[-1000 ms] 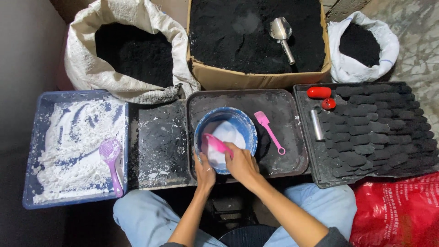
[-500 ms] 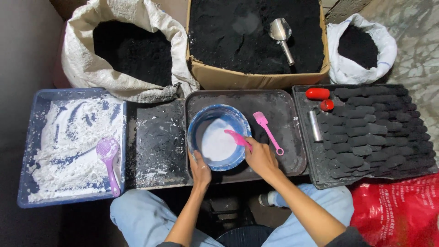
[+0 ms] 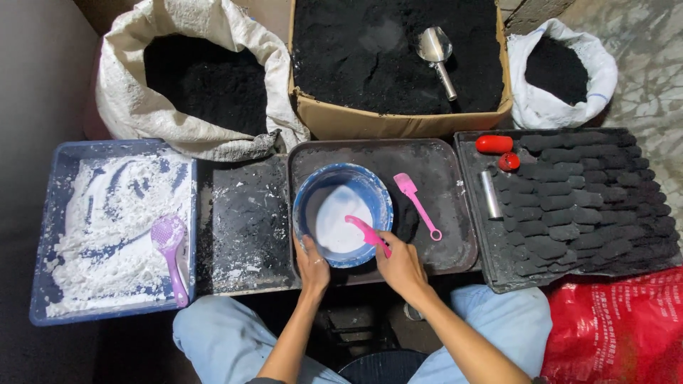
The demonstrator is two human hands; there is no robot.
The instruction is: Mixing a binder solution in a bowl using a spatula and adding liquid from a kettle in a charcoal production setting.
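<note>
White powder fills the bottom of the blue bowl [image 3: 341, 213], which sits on a dark, dusty tray [image 3: 441, 235] straight ahead of the seated person. Their right hand [image 3: 400, 264] is closed around the handle of a pink scoop [image 3: 366, 233], whose head dips into the powder near the bowl's near-right side. The left hand [image 3: 311, 264] is clamped on the bowl's near rim, fingers curled over the edge.

Just right of the bowl, on the same tray, a second pink spoon [image 3: 418, 206] lies flat, apart from both hands. To the left, past a black slab smeared with white [image 3: 242, 220], stands a blue tub [image 3: 43, 235] of more white powder with a lilac scoop [image 3: 171, 252] resting in it. To the right a black tray [image 3: 569, 199] carries rows of dark moulded lumps, two red pieces [image 3: 494, 144] and a short metal tube [image 3: 491, 194].

Behind all this, a cardboard box [image 3: 391, 124] of black powder holds a metal scoop [image 3: 435, 53], flanked by a large white sack [image 3: 142, 114] and a smaller white bag [image 3: 562, 107], both holding black material. A red plastic bag [image 3: 619, 327] lies by the person's right knee.
</note>
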